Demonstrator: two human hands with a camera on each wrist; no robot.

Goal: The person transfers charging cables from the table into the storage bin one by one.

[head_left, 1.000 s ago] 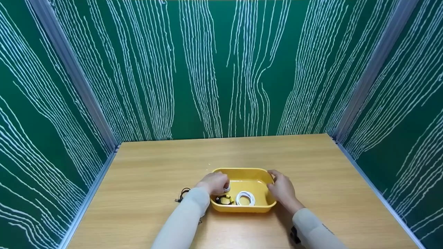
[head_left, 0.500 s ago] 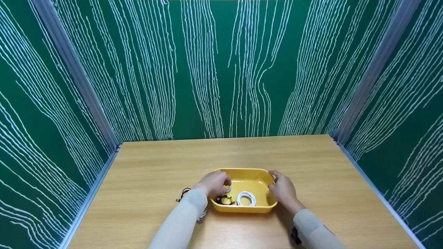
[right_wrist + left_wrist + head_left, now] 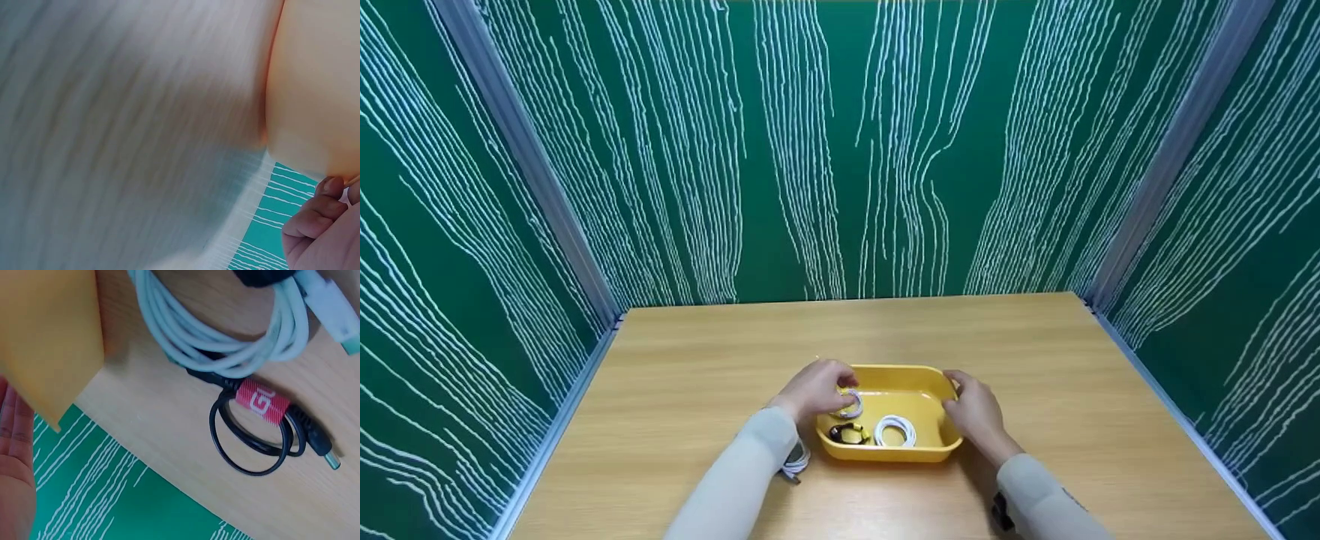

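Note:
My right hand (image 3: 976, 409) grips the right wall of a yellow plastic tray (image 3: 889, 454), thumb inside and fingers outside; in the right wrist view, its curled fingers (image 3: 320, 216) show at the rim. Over the tray's left end, my left hand (image 3: 814, 386) has thumb and fingers spread apart above a small white coiled cable (image 3: 856, 405). In the left wrist view, fairly straight fingers (image 3: 17, 422) appear beyond the tray wall (image 3: 50, 332). Also inside the tray lie a black-and-yellow coiled cable (image 3: 840, 433) and a larger white coil (image 3: 911, 433).
Left of the tray, a pale bundled cable (image 3: 796, 463) lies on the wooden table (image 3: 720, 352). Beside it in the left wrist view is a black barrel-plug cable (image 3: 247, 469) with a red tie, hidden behind my arm from above. Green, white-lined panels (image 3: 840, 150) surround the table.
My left hand has drawn back slightly leftward and its fingers have parted, uncovering the small white coil. The left forearm now covers the black cable. My right hand keeps its grip.

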